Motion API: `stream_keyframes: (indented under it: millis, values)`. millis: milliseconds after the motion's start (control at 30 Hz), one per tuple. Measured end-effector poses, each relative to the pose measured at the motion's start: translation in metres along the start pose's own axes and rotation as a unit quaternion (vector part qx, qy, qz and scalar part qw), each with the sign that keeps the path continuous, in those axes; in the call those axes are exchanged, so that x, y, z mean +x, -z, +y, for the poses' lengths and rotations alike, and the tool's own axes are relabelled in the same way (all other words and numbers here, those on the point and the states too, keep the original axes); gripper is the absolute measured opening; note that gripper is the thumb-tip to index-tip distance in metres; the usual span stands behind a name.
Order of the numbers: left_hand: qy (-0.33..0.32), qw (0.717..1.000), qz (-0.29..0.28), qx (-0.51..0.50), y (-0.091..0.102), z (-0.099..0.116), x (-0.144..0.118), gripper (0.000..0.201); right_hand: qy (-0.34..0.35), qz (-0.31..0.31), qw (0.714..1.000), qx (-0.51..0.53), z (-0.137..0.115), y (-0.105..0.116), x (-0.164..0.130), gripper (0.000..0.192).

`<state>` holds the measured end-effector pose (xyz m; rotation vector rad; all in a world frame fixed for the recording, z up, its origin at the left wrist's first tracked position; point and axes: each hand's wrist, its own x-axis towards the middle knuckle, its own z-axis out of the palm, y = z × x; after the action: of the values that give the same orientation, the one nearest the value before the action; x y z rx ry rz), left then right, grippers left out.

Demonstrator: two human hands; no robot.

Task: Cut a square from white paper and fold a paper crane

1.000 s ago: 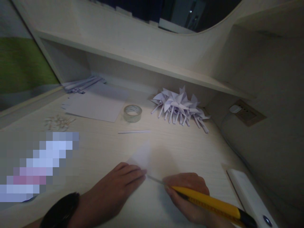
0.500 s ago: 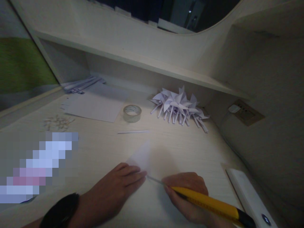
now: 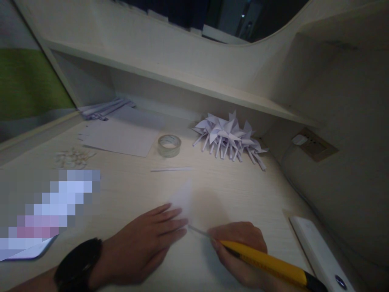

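Observation:
My left hand [image 3: 142, 243], with a black watch on the wrist, lies flat with its fingers spread on a folded white paper [image 3: 184, 198] on the desk. My right hand [image 3: 240, 251] grips a yellow utility knife [image 3: 267, 265]. Its thin blade [image 3: 198, 230] points left and meets the paper's edge just beside my left fingertips.
A tape roll [image 3: 169, 145], a thin paper strip [image 3: 172, 169], a heap of folded paper pinwheels [image 3: 231, 138], white sheets [image 3: 121, 136] and small scraps [image 3: 73, 157] lie further back. A white box [image 3: 319, 251] sits at the right. A shelf [image 3: 170, 77] overhangs the desk's rear.
My left hand has flattened and spread its fingers over the paper, with the wrist shifting slightly up. The knife and right hand have barely moved.

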<state>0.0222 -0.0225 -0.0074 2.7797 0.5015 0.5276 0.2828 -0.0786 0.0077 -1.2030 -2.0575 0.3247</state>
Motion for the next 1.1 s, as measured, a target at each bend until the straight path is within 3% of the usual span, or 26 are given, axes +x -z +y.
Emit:
stream_keyframes:
  millis: [200, 400, 833, 1100]
  values:
    - [0.004, 1.0, -0.023, 0.012, 0.0, -0.001, -0.002, 0.055, 0.013, -0.002, 1.0, -0.008, 0.001, 0.001, -0.001, 0.02]
    - [0.016, 1.0, 0.009, 0.001, 0.0, 0.005, -0.002, 0.052, 0.005, 0.005, 0.999, -0.032, 0.0, -0.001, 0.001, 0.018]
    - [0.021, 1.0, 0.003, 0.005, 0.001, 0.002, -0.003, 0.049, -0.002, -0.013, 0.998, -0.06, 0.008, 0.0, -0.007, 0.016]
    - [0.03, 0.999, -0.023, 0.01, 0.0, 0.005, -0.001, 0.052, -0.022, -0.001, 0.998, -0.051, 0.012, -0.006, -0.016, 0.014]
